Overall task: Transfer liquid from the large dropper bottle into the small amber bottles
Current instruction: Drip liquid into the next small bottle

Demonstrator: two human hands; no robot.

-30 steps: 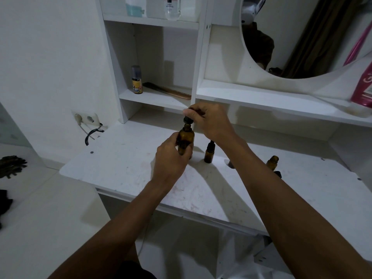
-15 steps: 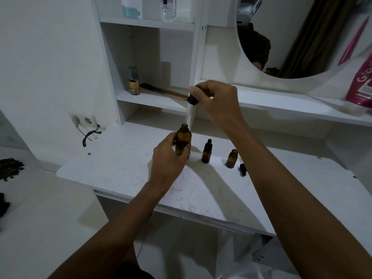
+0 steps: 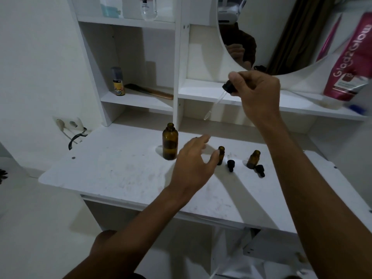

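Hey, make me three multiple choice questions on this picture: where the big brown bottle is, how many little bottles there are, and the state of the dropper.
1. Where is the large amber bottle? A on the desk, left of the small amber bottles; B on the shelf by the comb; C on the floor.
2. How many small amber bottles stand there? A one; B two; C four.
3. The dropper is: A screwed on; B lying on the desk; C pinched in the right hand.
Key: 1 A, it stands upright on the desk; 2 B, two stand uncapped; 3 C, the hand grips its black cap.
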